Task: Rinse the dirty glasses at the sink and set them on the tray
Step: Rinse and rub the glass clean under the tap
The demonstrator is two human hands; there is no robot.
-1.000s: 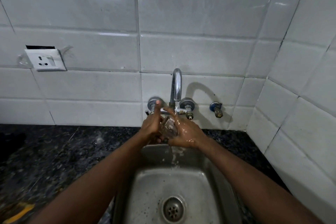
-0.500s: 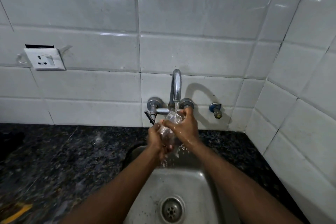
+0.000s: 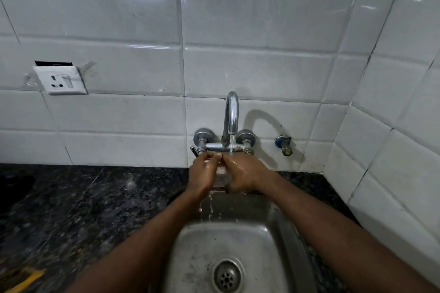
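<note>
1. White glossy wall tiles (image 3: 250,71) fill the upper half of the frame and turn a corner along the right side; a white wall socket (image 3: 60,79) sits at the left, its plate hanging slightly away from a dark gap above it.
2. A dark speckled stone counter (image 3: 71,209) runs across the lower left, with a narrower strip of it showing to the right of the basin. Something yellow (image 3: 28,279) lies blurred at the bottom left corner.
3. A steel sink (image 3: 197,245) takes up the lower centre, its round drain (image 3: 227,276) near the bottom edge.
4. A chrome tap (image 3: 231,114) curves out of the wall at centre, with a round valve on each side and a separate small blue-capped valve (image 3: 283,144) further right. A thin stream of water (image 3: 231,144) falls from the spout.
5. The left hand (image 3: 202,173) and the right hand (image 3: 245,176) are brought together directly under the spout, fingertips almost meeting at the top, both wet.
6. Both hands are wrapped around a clear glass (image 3: 221,177), which shows only as a pale patch between the palms just above the back rim of the sink; which way it is tilted cannot be told.
7. Water runs off the hands in thin trickles onto the back wall of the basin.
8. Both forearms reach up from the bottom corners of the frame.
</note>
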